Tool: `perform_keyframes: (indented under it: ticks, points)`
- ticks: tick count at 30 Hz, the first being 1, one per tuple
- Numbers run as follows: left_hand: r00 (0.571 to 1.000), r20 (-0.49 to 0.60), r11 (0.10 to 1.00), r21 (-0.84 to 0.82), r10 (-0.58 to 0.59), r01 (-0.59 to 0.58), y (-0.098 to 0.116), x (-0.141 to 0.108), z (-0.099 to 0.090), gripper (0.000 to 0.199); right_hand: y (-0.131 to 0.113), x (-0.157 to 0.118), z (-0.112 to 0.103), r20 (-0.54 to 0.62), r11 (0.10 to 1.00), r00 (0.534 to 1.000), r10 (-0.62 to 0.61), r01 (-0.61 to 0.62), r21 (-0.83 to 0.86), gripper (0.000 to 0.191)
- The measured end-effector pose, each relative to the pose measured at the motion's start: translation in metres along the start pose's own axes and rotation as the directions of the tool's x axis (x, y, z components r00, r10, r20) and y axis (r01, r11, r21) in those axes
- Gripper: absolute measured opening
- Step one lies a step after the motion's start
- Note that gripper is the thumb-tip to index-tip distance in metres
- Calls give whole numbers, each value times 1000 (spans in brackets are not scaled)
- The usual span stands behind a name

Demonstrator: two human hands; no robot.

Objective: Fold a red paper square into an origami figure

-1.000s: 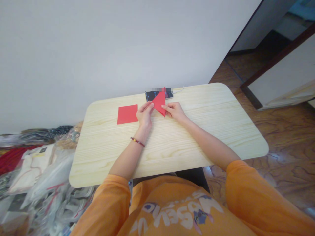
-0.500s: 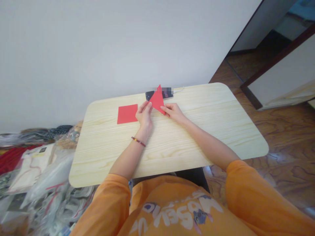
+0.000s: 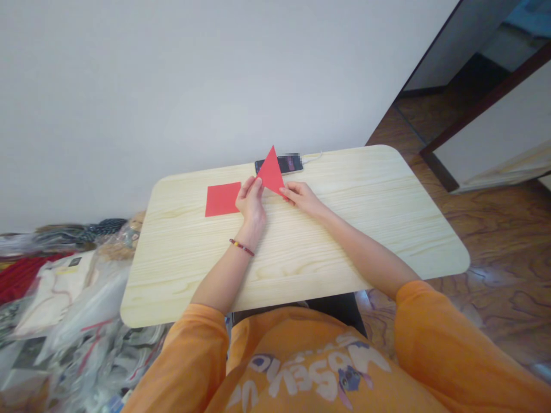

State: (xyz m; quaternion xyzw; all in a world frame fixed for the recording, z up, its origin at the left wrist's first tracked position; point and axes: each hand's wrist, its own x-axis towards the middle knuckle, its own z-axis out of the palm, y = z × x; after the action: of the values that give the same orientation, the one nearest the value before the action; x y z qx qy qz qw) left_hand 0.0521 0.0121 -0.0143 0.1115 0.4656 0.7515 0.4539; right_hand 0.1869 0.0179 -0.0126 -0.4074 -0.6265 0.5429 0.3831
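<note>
A red paper triangle (image 3: 272,171) is held up above the table, its point toward the wall. My left hand (image 3: 251,201) pinches its left corner between thumb and fingers. At its lower right corner, my right hand (image 3: 299,195) grips the paper between thumb and fingers. Flat on the table, just left of my left hand, lies a red square sheet (image 3: 222,199). Behind the triangle is a dark phone (image 3: 291,163), partly covered from view by the paper.
The pale wooden table (image 3: 344,246) has rounded corners and stands against a white wall. A white cable (image 3: 313,156) runs from the phone. Bagged clothes (image 3: 77,304) are piled at the left, below the table's level.
The red triangle has shifted slightly left and turned a little, so its point leans further left. Both hands have moved slightly left with it.
</note>
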Motion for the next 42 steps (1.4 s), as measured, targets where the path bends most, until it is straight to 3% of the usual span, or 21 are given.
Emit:
perform_keyframes:
  ticks: [9,25,31,37,42]
  points:
    - [1000,-30,998,-57,-9,7,5,-5,4,18,3,1,-1,-16,999,1000,16,-17,-28,58]
    - [998,-56,997,-77,0,-4,3,3,1,18,10,2,-1,57,993,994,-88,83,84,44]
    - [998,-58,998,-67,13,-17,1,4,0,19,11,2,-2,-11,997,997,-74,74,-23,49]
    - [1000,-7,997,-80,21,-21,0,4,-3,25,9,2,-3,-78,995,995,-67,73,75,46]
    - [993,111,998,31,50,-54,-5,6,-6,39,9,3,-7,-211,980,976,-54,92,175,39]
